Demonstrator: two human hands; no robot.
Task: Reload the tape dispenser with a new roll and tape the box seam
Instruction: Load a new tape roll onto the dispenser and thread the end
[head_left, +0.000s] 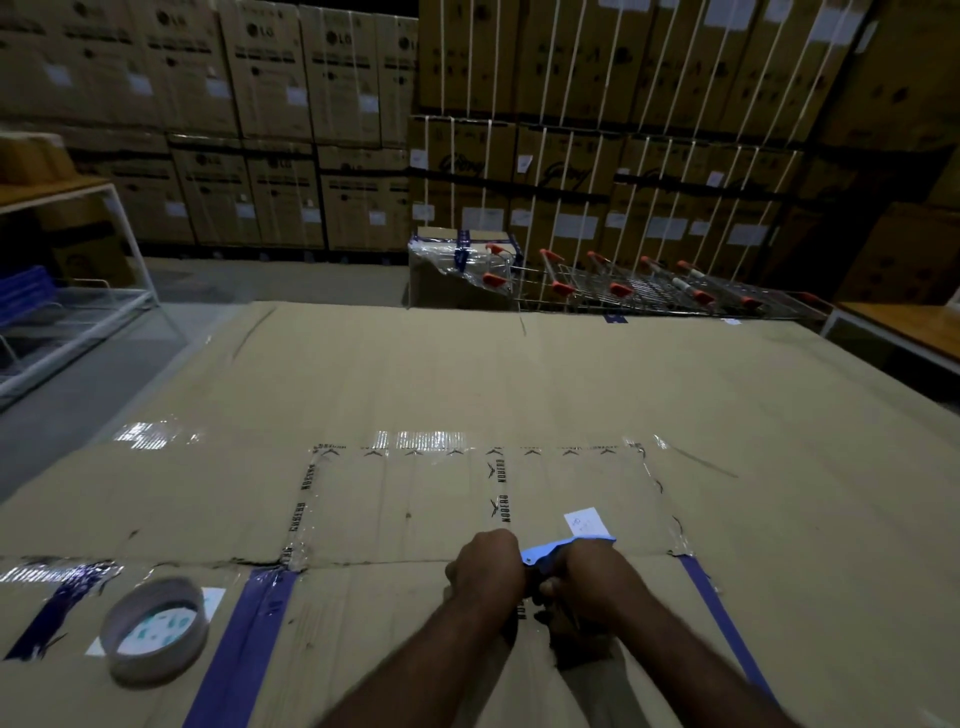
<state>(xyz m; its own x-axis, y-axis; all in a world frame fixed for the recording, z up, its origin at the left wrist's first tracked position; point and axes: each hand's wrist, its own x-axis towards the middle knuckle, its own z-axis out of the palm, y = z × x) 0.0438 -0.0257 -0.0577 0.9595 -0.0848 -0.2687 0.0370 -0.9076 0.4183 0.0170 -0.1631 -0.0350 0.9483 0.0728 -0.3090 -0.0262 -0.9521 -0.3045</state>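
A blue tape dispenser (563, 552) sits low in the middle of a big flat cardboard box (519, 395), and both hands are closed around it. My left hand (488, 566) grips its left side. My right hand (587, 577) grips its right side, hiding most of the body; only the blue front plate shows. A roll of tape (156, 629) with a wide cardboard core lies flat on the box at the lower left, apart from the hands. The box seam (363, 564) runs left to right just beyond the hands.
Old clear and blue tape strips (244, 639) cross the cardboard. A small white label (584, 522) lies just past the dispenser. Several shopping trolleys (639, 291) lie behind the box, stacked cartons (597, 130) fill the back, and a white metal rack (78, 312) stands at the left.
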